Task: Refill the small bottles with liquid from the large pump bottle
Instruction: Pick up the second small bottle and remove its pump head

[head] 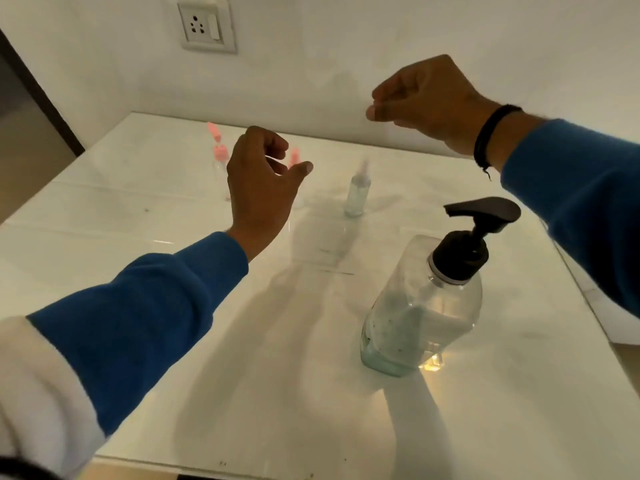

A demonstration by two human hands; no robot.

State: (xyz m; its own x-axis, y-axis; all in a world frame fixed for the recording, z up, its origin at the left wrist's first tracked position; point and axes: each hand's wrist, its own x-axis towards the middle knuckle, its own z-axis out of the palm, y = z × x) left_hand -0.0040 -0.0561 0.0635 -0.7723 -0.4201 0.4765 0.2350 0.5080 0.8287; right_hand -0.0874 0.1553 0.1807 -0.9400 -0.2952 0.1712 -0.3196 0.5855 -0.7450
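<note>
While both hands are hanging loosely curled and holding nothing, the big pump bottle (pixel 424 306) is standing on the counter (pixel 173 209) below the right hand (pixel 426 102), and the left hand (pixel 259 188) is hovering just before the small bottles (pixel 358 192) near the counter's far edge.

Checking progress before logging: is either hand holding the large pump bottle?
No: the large pump bottle stands alone on the table, both hands raised clear of it.

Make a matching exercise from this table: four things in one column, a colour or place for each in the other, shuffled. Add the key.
1. pump head
2. small bottle cap
3. sleeve
4. wall socket

A. blue
B. pink
C. black
D. on the wall above the table

Pairs: 1-C, 2-B, 3-A, 4-D
</note>
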